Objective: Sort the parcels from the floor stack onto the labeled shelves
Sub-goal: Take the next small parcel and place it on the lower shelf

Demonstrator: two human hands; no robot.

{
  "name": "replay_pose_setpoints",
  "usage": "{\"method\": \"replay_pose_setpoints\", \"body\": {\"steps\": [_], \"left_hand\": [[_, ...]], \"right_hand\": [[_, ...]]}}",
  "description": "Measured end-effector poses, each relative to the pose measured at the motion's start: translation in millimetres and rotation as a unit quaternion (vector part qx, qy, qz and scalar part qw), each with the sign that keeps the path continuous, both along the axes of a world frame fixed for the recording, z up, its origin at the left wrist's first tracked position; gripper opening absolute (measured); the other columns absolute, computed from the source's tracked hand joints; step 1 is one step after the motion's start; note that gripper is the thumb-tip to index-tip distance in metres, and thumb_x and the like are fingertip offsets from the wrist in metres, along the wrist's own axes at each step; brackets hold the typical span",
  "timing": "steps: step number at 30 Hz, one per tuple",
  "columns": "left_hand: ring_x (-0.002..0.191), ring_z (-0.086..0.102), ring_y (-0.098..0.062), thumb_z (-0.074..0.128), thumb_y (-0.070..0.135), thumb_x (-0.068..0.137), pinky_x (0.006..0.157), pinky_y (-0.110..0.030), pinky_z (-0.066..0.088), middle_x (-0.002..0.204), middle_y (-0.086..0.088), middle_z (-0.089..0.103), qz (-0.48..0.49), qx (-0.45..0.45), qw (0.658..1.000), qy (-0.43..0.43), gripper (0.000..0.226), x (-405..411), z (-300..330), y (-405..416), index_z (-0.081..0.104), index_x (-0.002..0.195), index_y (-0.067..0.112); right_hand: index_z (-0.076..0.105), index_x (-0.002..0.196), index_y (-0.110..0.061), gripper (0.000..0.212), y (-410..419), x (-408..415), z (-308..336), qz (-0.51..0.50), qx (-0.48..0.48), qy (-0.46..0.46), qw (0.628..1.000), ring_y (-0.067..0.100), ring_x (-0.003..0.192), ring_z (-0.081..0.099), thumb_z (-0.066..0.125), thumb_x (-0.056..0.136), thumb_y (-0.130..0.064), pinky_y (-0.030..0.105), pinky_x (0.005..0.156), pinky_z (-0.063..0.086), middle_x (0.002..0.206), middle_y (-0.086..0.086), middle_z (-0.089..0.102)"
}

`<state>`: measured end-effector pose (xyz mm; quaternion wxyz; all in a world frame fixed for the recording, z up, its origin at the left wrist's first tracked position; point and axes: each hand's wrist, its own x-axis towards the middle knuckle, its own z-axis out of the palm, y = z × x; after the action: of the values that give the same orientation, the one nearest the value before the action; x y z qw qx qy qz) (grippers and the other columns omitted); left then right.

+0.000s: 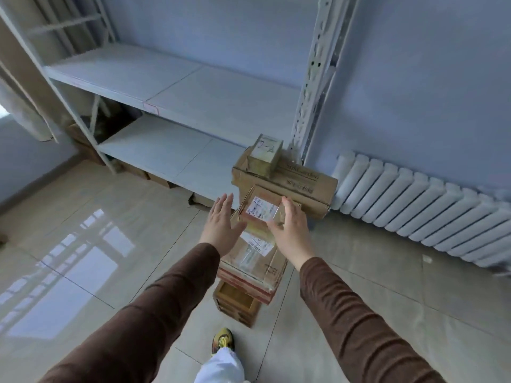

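Top parcel (261, 210) of the floor stack (250, 268), just right of frame centre: a small cardboard box with a white printed label facing up, sitting tilted on the parcels beneath. Left hand (221, 222) just beside its left edge, fingers straight and spread, palm turned toward the box, holding nothing; contact with the cardboard not clear. Right hand (290, 221) at the box's right edge, fingers loosely extended over the near corner, touching or nearly touching it, not curled round it. Brown sleeves (154, 313) running from both wrists down to the bottom corners of the frame.

Below the top box, a larger labelled parcel (255, 255) wrapped in clear tape, then a reddish-edged box, then a smaller brown carton (235, 302) at the base on the tiled floor (83, 244). Behind the stack, toward the upper right of centre, a long carton (293, 186) with a small box (265, 154) standing on it, marked with handwriting.

In the upper left and centre, white metal shelves (171, 87), two boards in view, a small label on the front lip of the upper one. More cartons under the lowest board. White radiator (414, 203) along the blue wall at right. At the bottom centre, a yellow shoe (222, 341) and a white trouser leg.
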<state>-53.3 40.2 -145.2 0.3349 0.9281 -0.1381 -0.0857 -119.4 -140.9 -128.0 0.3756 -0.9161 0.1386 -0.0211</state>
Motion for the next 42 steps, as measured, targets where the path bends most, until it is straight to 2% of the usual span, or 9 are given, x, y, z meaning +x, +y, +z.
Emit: {"method": "replay_pose_setpoints", "body": {"steps": [5, 11, 20, 24, 28, 33, 36, 39, 42], "left_hand": [[0.153, 0.017, -0.02, 0.054, 0.045, 0.099, 0.124, -0.041, 0.019, 0.167, -0.003, 0.017, -0.01, -0.05, 0.998, 0.042, 0.077, 81, -1, -14, 0.015, 0.161, 0.019], [0.146, 0.034, -0.024, 0.053, 0.042, 0.101, 0.118, -0.039, 0.03, 0.161, -0.007, 0.033, 0.026, -0.124, 0.988, 0.091, 0.068, 166, 4, -47, 0.025, 0.158, 0.017], [0.141, 0.042, -0.03, 0.046, 0.045, 0.103, 0.116, -0.041, 0.035, 0.157, -0.011, 0.039, 0.05, -0.131, 0.974, 0.179, 0.067, 254, -31, -95, 0.025, 0.158, 0.013], [0.14, 0.042, -0.029, 0.043, 0.043, 0.104, 0.114, -0.035, 0.032, 0.155, -0.009, 0.044, 0.042, -0.125, 0.97, 0.203, 0.06, 263, -45, -106, 0.033, 0.156, 0.013], [0.125, 0.053, -0.021, 0.047, 0.033, 0.104, 0.107, -0.031, 0.039, 0.137, -0.001, 0.057, 0.083, -0.205, 0.954, 0.205, 0.048, 253, -47, -109, 0.046, 0.148, 0.013], [0.104, 0.066, -0.019, 0.055, 0.023, 0.1, 0.088, -0.032, 0.051, 0.126, -0.002, 0.068, 0.139, -0.34, 0.908, 0.2, 0.033, 227, -42, -75, 0.053, 0.132, 0.018], [0.093, 0.067, -0.01, 0.055, 0.021, 0.1, 0.07, -0.023, 0.054, 0.121, 0.0, 0.068, 0.179, -0.379, 0.893, 0.164, 0.027, 206, -25, -38, 0.052, 0.127, 0.018], [0.103, 0.066, -0.013, 0.056, 0.018, 0.1, 0.086, -0.025, 0.055, 0.122, -0.002, 0.067, 0.233, -0.414, 0.873, 0.108, 0.027, 184, -5, 7, 0.051, 0.127, 0.016], [0.102, 0.064, -0.006, 0.055, 0.014, 0.102, 0.078, -0.01, 0.051, 0.122, -0.001, 0.066, 0.291, -0.426, 0.856, 0.042, 0.031, 155, 22, 61, 0.049, 0.132, 0.012]], "right_hand": [[0.028, 0.159, -0.018, 0.062, -4, 70, 2, -0.072, 0.096, -0.006, 0.993, 0.018, 0.149, 0.03, 0.05, 0.105, -0.039, 0.027, 0.114, 0.03, 0.163, 0.002, 0.031], [0.028, 0.159, -0.019, 0.057, -16, 151, -6, -0.145, 0.229, -0.005, 0.963, 0.015, 0.146, 0.037, 0.045, 0.107, -0.036, 0.031, 0.116, 0.032, 0.164, 0.0, 0.033], [0.021, 0.162, -0.018, 0.06, -44, 237, -34, -0.187, 0.289, 0.037, 0.938, 0.021, 0.153, 0.026, 0.042, 0.109, -0.035, 0.038, 0.121, 0.026, 0.168, 0.0, 0.023], [0.032, 0.158, -0.018, 0.056, -49, 253, -47, -0.184, 0.301, 0.062, 0.934, 0.026, 0.148, 0.037, 0.042, 0.107, -0.038, 0.045, 0.12, 0.033, 0.162, 0.003, 0.038], [0.039, 0.153, -0.017, 0.048, -47, 252, -51, -0.178, 0.297, 0.048, 0.937, 0.023, 0.138, 0.046, 0.045, 0.107, -0.032, 0.042, 0.113, 0.04, 0.152, 0.002, 0.048], [0.042, 0.149, -0.02, 0.043, -28, 239, -35, -0.104, 0.289, -0.004, 0.951, 0.015, 0.126, 0.052, 0.049, 0.106, -0.022, 0.032, 0.102, 0.044, 0.138, -0.004, 0.054], [0.043, 0.148, -0.022, 0.042, -1, 238, -22, -0.029, 0.292, -0.019, 0.956, 0.008, 0.119, 0.055, 0.049, 0.106, -0.022, 0.03, 0.102, 0.047, 0.142, -0.002, 0.054], [0.048, 0.142, -0.027, 0.041, 44, 240, -9, 0.043, 0.299, -0.041, 0.952, 0.012, 0.122, 0.058, 0.053, 0.102, -0.025, 0.041, 0.106, 0.051, 0.137, -0.005, 0.06], [0.048, 0.145, -0.023, 0.043, 102, 236, 8, 0.116, 0.322, -0.052, 0.938, 0.01, 0.129, 0.055, 0.054, 0.103, -0.017, 0.039, 0.111, 0.047, 0.139, -0.005, 0.059]]}}
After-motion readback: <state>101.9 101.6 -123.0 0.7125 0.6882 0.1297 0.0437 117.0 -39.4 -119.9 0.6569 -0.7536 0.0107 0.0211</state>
